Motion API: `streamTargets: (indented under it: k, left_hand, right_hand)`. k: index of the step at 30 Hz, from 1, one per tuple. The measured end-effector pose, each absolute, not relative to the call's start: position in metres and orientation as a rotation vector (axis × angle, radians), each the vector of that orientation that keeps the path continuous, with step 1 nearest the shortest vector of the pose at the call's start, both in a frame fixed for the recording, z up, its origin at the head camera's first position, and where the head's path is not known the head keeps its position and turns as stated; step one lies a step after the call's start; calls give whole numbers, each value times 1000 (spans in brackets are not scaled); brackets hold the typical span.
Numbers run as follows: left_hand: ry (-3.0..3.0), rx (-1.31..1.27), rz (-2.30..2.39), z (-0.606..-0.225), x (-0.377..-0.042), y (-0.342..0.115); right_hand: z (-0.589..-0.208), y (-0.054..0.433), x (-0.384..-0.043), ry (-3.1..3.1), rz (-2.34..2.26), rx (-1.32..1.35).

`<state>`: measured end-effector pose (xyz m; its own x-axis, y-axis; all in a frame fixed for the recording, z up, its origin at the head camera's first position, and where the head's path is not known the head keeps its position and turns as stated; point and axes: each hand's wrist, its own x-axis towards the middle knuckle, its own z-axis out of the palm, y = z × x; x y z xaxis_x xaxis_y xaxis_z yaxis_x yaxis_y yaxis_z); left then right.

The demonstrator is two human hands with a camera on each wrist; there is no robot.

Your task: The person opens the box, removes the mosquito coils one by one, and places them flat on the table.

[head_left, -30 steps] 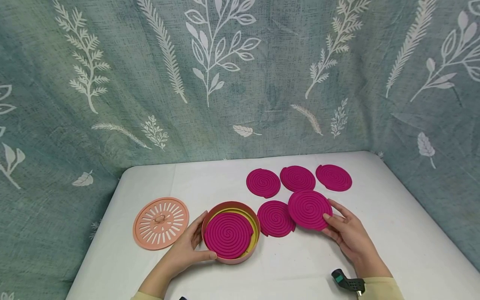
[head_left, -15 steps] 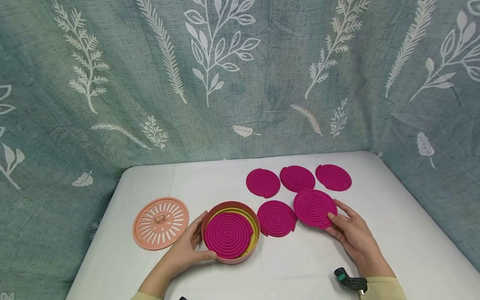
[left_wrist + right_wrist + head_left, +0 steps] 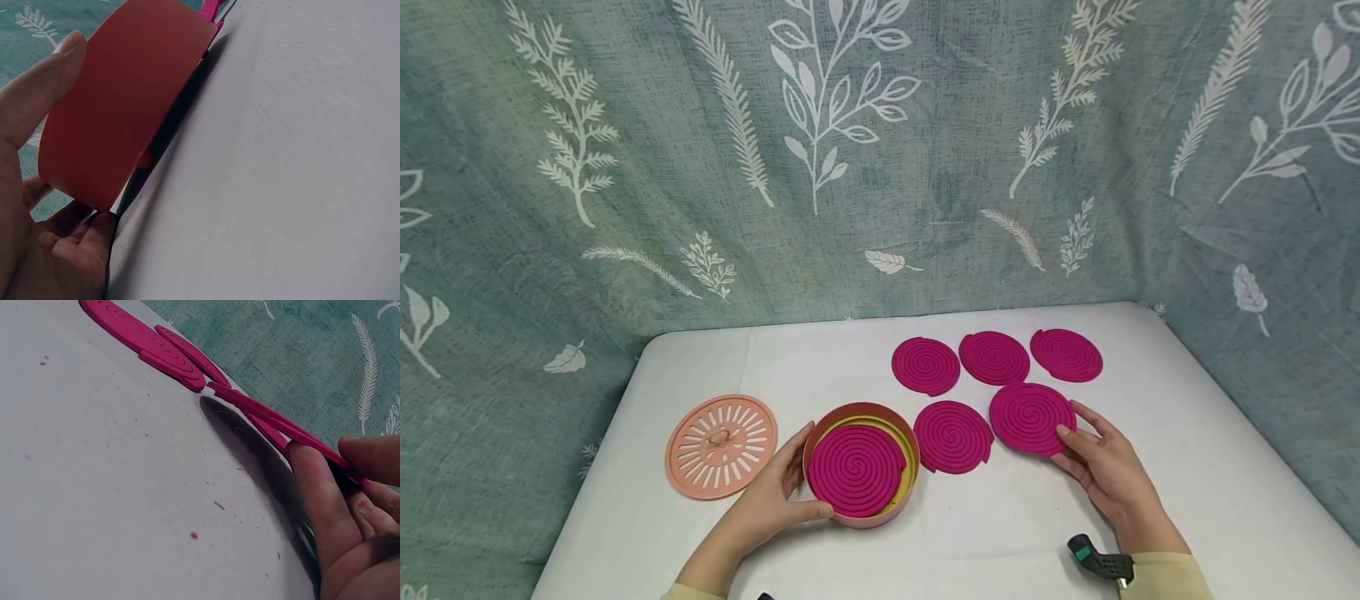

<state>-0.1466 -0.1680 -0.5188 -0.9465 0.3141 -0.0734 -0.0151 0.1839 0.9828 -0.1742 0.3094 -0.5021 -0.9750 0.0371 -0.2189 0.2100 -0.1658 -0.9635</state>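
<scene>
Spiral disc [image 3: 1032, 419]: our right fingers [image 3: 320, 487] pinch its 4 o'clock rim; left fingers [image 3: 791, 454] grip red tub [image 3: 122, 103] from 9 o'clock.

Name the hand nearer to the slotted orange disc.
Left. The left hand, gripping the box, is just right of the orange disc; the right hand, holding a pink coil, is much farther right.

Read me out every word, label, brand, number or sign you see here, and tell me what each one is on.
There is no readable text anywhere in these pictures.
Pink coils: spiral grooves, no lettering visible.
Round box: plain red side wall, no label visible.
Slotted lid: cut-out slots; its small middle cut-outs are too small to make out.
Black wrist device: any marking is too small to read.
</scene>
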Motion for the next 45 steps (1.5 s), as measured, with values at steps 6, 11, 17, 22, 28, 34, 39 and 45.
streamTargets:
  k: [6,11,17,22,28,34,39,45]
  left_hand:
    - [2211,281,1831,-519,-147,-168]
    - [2214,280,1826,-518,-146,-167]
    - [2206,280,1835,-518,-146,-167]
    - [2213,279,1832,-520,-147,-167]
    - [2219,271,1832,-520,-147,-167]
    - [2212,269,1836,-519,-146,-167]
    - [2214,267,1833,-518,-146,-167]
    - [2223,269,1824,-518,-146,-166]
  right_hand:
    - [-503,309,-175,1973,-2277,312]
    - [-504,310,-176,1992,-2254,331]
    - [-502,313,-176,2055,-2174,333]
    - [-499,315,-176,2087,-2123,309]
    - [-492,319,-174,2155,-2044,285]
    - [-487,325,-172,2166,-2041,306]
    - [-486,331,-170,2112,-2091,295]
    - [-485,335,-169,2128,-2068,285]
